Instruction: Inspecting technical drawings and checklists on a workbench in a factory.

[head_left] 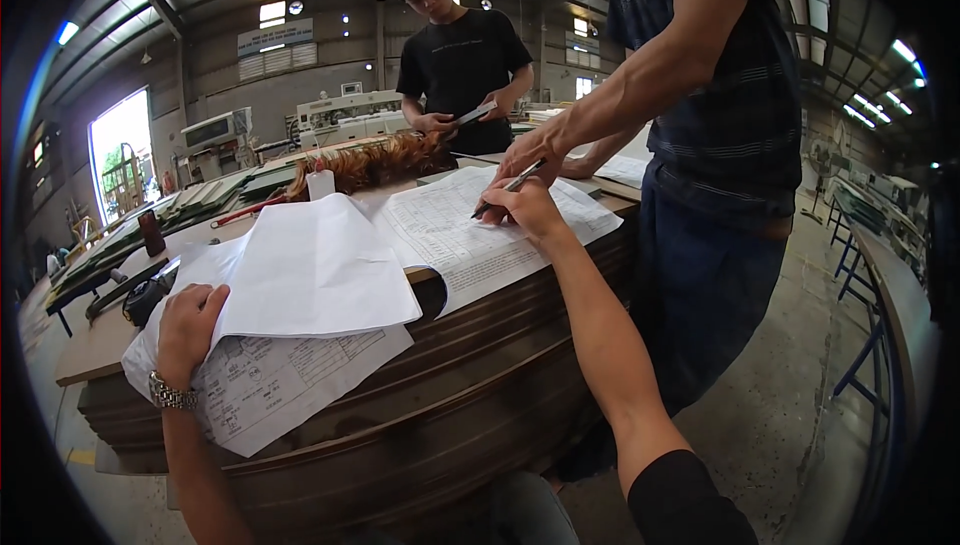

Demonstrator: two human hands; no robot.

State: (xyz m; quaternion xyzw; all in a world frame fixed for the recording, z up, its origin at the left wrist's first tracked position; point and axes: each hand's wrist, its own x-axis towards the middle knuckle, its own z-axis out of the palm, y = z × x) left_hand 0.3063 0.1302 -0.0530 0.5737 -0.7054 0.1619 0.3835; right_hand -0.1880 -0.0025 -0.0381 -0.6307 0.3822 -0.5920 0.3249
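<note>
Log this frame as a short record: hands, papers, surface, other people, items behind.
Left hand: at the left edge of the papers
Right hand: holding a pen, tip at the printed sheet
White sheet: blank-looking, partly covering a drawing sheet
Surface: brown layered stack beneath the papers
Other people: person in a cap across the stack; person in striped shirt at right
Behind papers: brown feathery duster

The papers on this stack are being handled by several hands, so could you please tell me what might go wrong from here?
The printed sheet hangs over the near edge of the stack, so it might slip if the left hand lifts. The right hand holds the pen close to a co-worker's hand; a bump could leave a stray mark on the form.
</note>
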